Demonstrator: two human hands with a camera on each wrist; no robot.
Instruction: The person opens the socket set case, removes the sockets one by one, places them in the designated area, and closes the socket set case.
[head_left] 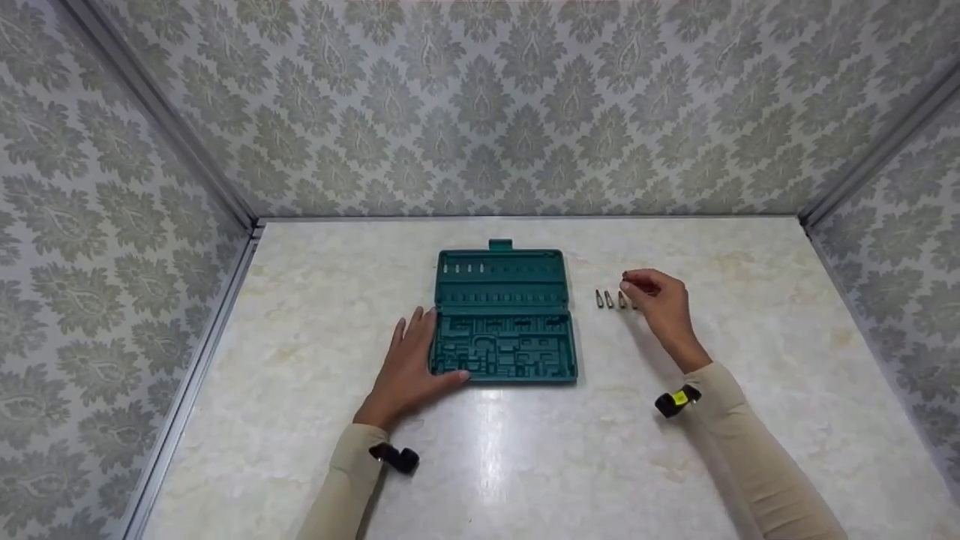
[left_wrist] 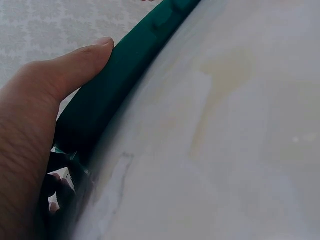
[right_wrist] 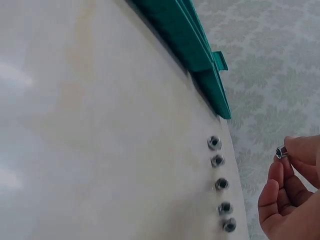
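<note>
A green plastic case (head_left: 506, 306) lies unfolded on the table, its moulded slots facing up. My left hand (head_left: 409, 360) rests against its near left corner, fingers extended along the left side and thumb on the front edge. In the left wrist view that thumb (left_wrist: 82, 65) touches the case's green wall (left_wrist: 107, 92). Right of the case, my right hand (head_left: 660, 300) is raised over a row of small metal sockets (head_left: 609, 300). Thumb and fingertips pinch one socket (right_wrist: 281, 152), its hollow end showing in the right wrist view.
Several small light pieces (head_left: 469, 268) sit in the upper left slots of the case. A latch tab (head_left: 500, 244) sticks out at its far edge. The pale marbled table (head_left: 300, 337) meets patterned walls (head_left: 487, 112) at the back and sides.
</note>
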